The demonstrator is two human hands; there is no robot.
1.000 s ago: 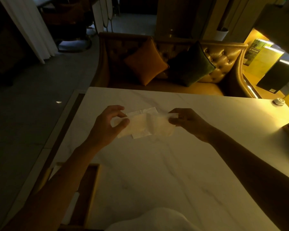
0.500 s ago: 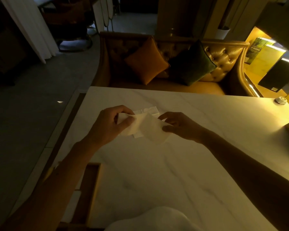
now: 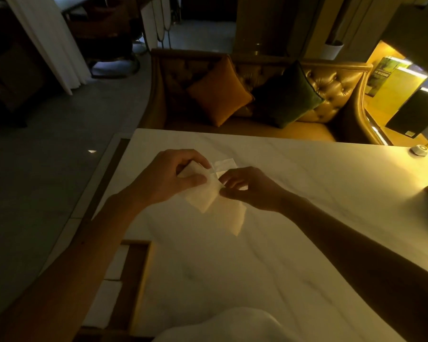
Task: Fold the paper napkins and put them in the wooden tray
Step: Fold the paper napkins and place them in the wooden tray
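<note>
Your hands have drawn together over the last second: the right hand [image 3: 252,188] has come across until it sits just beside the left hand [image 3: 168,178], and the thin white paper napkin [image 3: 205,196], spread wide between them a moment ago, is now doubled into a smaller, slanted shape. Your left grip pinches one end between thumb and fingers, and your right grip is narrow, its fingertips nipping the crease. That reads as a fold half made, so nothing is ready to put away. The napkin sits over the white marble table [image 3: 319,218], well beyond the far right corner of the brown wooden tray [image 3: 134,280]. Whether it hangs clear of the table or brushes it, you cannot tell in this dim light, nor whether the pale flap below your right hand is napkin or glow. Your left forearm covers much of the tray, and the pale rectangles inside may be finished napkins. A small pale sheet [image 3: 224,164] lies farther from the tray, half behind your fingers. A white rounded shape [image 3: 232,324] right of the tray is cut off.
</note>
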